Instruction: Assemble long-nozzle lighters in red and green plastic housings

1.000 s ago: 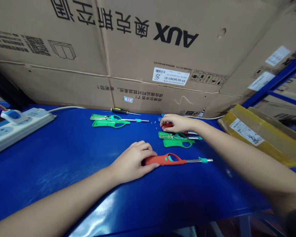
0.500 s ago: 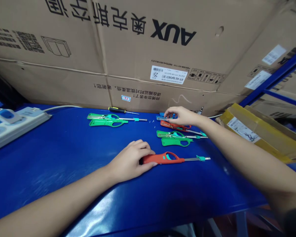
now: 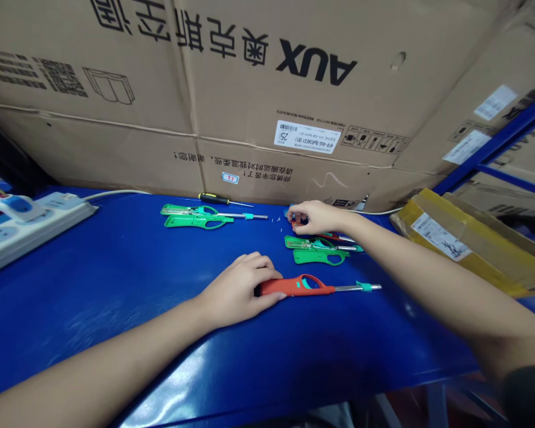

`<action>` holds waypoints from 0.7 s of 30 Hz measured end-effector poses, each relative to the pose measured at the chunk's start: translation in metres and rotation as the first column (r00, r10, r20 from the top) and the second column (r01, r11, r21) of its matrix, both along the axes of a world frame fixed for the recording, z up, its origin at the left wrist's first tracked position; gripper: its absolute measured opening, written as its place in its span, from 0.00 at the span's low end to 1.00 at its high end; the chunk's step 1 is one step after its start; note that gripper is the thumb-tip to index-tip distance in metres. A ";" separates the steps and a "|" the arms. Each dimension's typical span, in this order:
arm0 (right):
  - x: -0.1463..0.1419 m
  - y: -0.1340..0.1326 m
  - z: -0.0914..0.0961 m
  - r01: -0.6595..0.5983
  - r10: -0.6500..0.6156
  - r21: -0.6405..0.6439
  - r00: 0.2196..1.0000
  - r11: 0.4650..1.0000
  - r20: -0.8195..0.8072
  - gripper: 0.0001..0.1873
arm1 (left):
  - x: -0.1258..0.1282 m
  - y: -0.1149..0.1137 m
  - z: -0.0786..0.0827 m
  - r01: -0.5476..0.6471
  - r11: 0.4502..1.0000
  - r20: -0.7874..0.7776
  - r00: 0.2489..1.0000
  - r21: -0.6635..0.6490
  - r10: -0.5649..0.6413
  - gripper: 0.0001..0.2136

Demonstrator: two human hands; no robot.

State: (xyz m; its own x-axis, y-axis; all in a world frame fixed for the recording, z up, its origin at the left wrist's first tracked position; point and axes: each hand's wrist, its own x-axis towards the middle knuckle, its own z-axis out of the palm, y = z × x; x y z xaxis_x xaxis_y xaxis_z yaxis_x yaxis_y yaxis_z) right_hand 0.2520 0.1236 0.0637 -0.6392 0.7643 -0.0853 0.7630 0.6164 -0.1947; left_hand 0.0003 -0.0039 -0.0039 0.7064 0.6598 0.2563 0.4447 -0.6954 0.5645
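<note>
My left hand (image 3: 245, 291) is closed around the handle end of a red gas lighter (image 3: 298, 286), which lies on the blue table with its metal tube pointing right. Further back, my right hand (image 3: 314, 217) has its fingers curled round the left end of an opened red lighter (image 3: 299, 224), mostly hidden under the hand. A bit of a blue lighter (image 3: 286, 212) shows behind those fingers. Just in front of the right hand lies an opened green lighter (image 3: 318, 255), its halves side by side. Another opened green lighter (image 3: 198, 221) rests to the left.
A yellow-and-black screwdriver (image 3: 214, 198) lies by the large cardboard box (image 3: 232, 119) at the back. Small white bits (image 3: 279, 219) are scattered mid-table. A power strip (image 3: 31, 220) stands at left, a yellow-taped carton (image 3: 455, 238) at right beside a blue metal frame (image 3: 468, 154).
My right hand has shifted left and slightly nearer, from over the blue lighter to the end of the opened red one. My left hand keeps its hold. The view has shifted slightly.
</note>
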 end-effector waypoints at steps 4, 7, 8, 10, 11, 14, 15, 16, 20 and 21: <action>-0.002 -0.002 -0.002 -0.018 0.018 -0.043 1.000 0.999 0.009 0.16 | 0.000 -0.001 0.001 -0.001 1.000 -0.002 1.000 -0.004 0.001 0.11; -0.001 -0.002 -0.002 -0.005 0.005 -0.071 1.000 0.997 0.005 0.17 | 0.000 -0.001 0.001 -0.002 1.000 0.001 1.000 -0.002 0.002 0.11; -0.001 -0.001 -0.001 0.011 -0.011 -0.066 1.000 0.998 0.002 0.16 | 0.000 -0.001 0.001 -0.002 1.000 0.001 1.000 -0.001 0.002 0.11; 0.001 0.003 0.001 0.052 -0.052 -0.032 0.999 0.998 0.003 0.13 | 0.000 -0.001 0.000 0.000 1.000 0.001 1.000 -0.001 0.000 0.12; 0.001 0.004 0.002 0.071 -0.071 -0.012 0.997 0.997 0.011 0.11 | 0.000 0.000 0.000 0.000 1.000 0.001 1.000 0.000 0.000 0.12; 0.002 0.008 0.002 0.115 -0.116 0.018 0.990 0.993 0.075 0.07 | 0.000 0.000 -0.001 0.001 1.000 0.002 1.000 0.006 -0.001 0.13; 0.002 0.008 0.000 0.129 -0.131 0.020 0.986 0.991 0.104 0.07 | 0.000 0.000 -0.001 0.001 1.000 0.002 1.000 0.008 -0.001 0.13; 0.002 0.008 -0.001 0.144 -0.146 0.022 0.981 0.989 0.131 0.08 | 0.000 0.000 -0.001 0.002 1.000 0.001 1.000 0.009 -0.002 0.13; 0.000 0.007 -0.011 0.197 -0.198 0.027 0.958 0.980 0.206 0.17 | 0.000 0.000 -0.001 -0.002 1.000 -0.001 1.000 0.021 0.002 0.11; -0.001 0.006 -0.013 0.206 -0.208 0.030 0.954 0.978 0.215 0.18 | 0.000 -0.001 -0.001 -0.005 1.000 -0.002 1.000 0.024 0.005 0.11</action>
